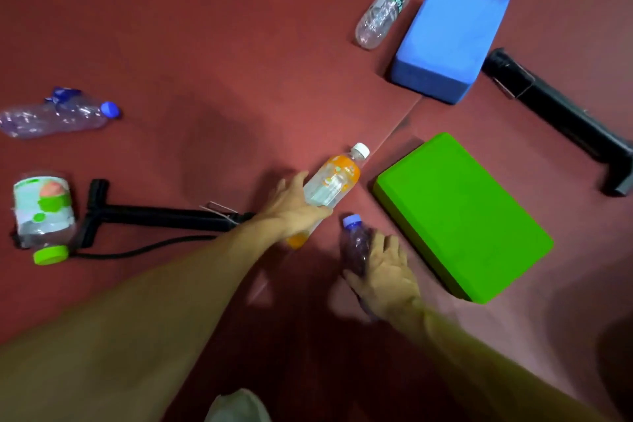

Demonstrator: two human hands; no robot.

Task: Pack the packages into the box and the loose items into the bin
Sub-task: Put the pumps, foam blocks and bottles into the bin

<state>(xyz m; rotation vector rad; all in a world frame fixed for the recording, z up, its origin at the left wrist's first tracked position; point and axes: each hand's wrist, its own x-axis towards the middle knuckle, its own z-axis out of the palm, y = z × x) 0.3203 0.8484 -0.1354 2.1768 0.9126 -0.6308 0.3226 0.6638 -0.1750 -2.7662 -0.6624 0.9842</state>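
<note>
Nearest on the floor (pixel 171 44), the right hand (pixel 383 274) covers a small purple bottle (pixel 356 243). Its fingers (pixel 387 243) are curled over the body and the thumb is on the other side, so the hand grips it. The bottle's long axis runs almost straight away from the person, cap at the far end, and the hand sits over the lower half.

Just beyond and slightly left, the left hand (pixel 294 212) wraps the lower half of an orange bottle (pixel 337 178), thumb across the top and the other fingers round the far side. This bottle lies on a slant: white cap far and to the right, close to a seam in the floor covering, base near and to the left. Whether either bottle is off the floor cannot be told.

Each hand has its own bottle, and both necks point away from the wrists, so the next move looks like a plain lift. Neither box nor bin is in view, so the carrying direction is unknown.

Close to the right of both bottles lies a green block (pixel 462 216), flat. To the left are a black pump (pixel 164 216) and a bottle with a green cap (pixel 44 212), with a crushed clear bottle (pixel 58 116) farther back. Farther right is a blue block (pixel 448 38) with a clear bottle (pixel 387 7) beside it and a second black pump (pixel 561 116) to its right.
</note>
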